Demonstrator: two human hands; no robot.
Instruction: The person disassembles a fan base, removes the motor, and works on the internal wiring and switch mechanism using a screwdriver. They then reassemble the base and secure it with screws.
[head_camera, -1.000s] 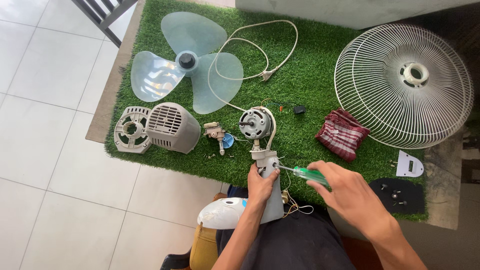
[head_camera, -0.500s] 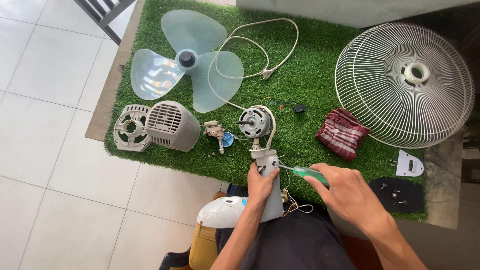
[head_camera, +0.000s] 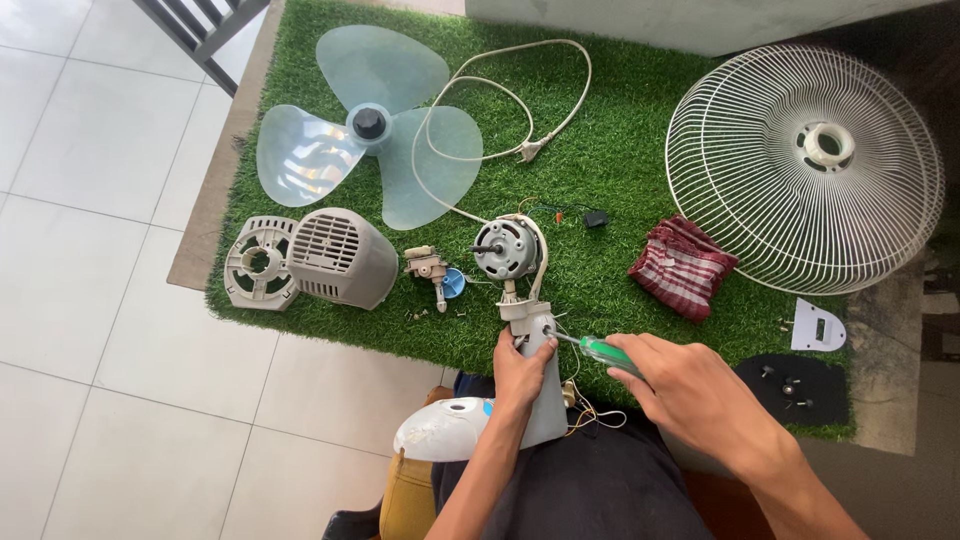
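My left hand (head_camera: 522, 368) grips the grey neck of a fan stand (head_camera: 541, 392) that rests on my lap, its white base (head_camera: 443, 428) toward me. The fan motor (head_camera: 505, 249) sits at the top of the neck on the green turf mat (head_camera: 620, 150). My right hand (head_camera: 690, 393) holds a green-handled screwdriver (head_camera: 607, 351) with its tip against the right side of the neck.
On the turf lie a pale blue fan blade (head_camera: 368, 130), a white power cord (head_camera: 505, 100), two grey motor covers (head_camera: 310, 258), a small gear part (head_camera: 430, 268), a striped red cloth (head_camera: 683, 265), a white wire fan guard (head_camera: 805, 165) and a black plate with screws (head_camera: 795, 385). White tiles are left.
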